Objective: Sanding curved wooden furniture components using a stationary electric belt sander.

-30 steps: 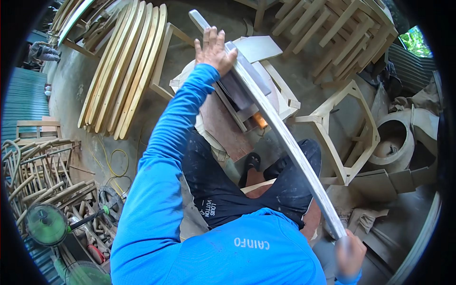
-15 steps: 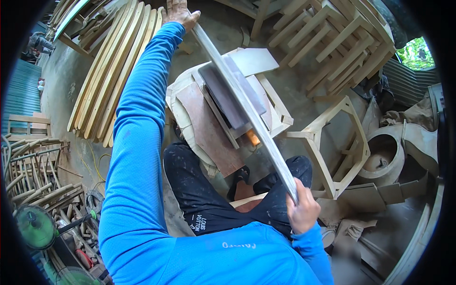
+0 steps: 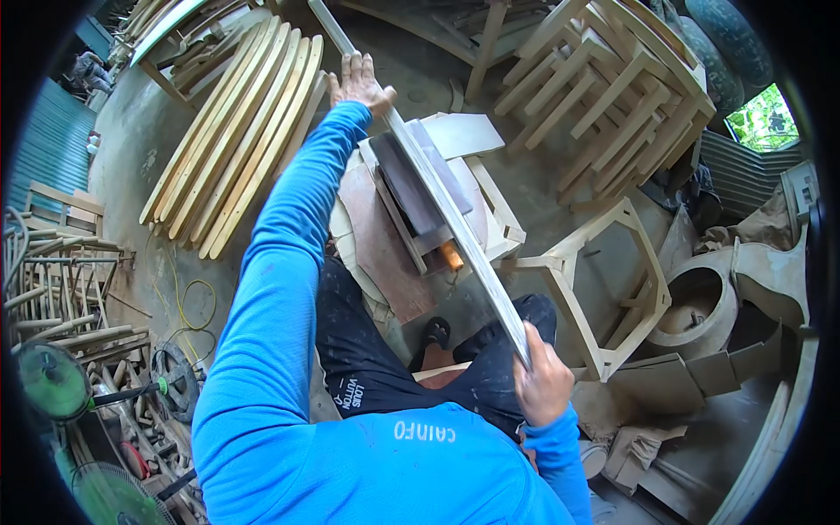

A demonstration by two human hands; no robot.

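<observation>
A long, narrow wooden strip [image 3: 472, 249] slants from the far left down to my lap on the right. My right hand [image 3: 544, 376] is closed around its near end. Partway along the far half, my left hand [image 3: 360, 86] lies over the strip with fingers stretched out, and the strip runs on beyond it. Under the strip's middle is a dark, flat-topped block [image 3: 448, 182] with a brown side, set among wooden boards; its exact kind is unclear. A curved reddish-brown board [image 3: 381, 236] leans on the near side, and something orange [image 3: 451, 255] shows beside the block.
Curved wooden slats [image 3: 254, 131] lie stacked at the far left. Stacked wooden frames [image 3: 612, 96] stand at the far right, and a single angular frame [image 3: 604, 289] is nearer. A round-mouthed bin [image 3: 691, 302] sits at right. Green fans [image 3: 54, 381] and loose sticks fill the near left.
My left hand has come back from the strip's far end to a place nearer the block, fingers now flat. The strip now reaches past it. My right hand keeps its grip.
</observation>
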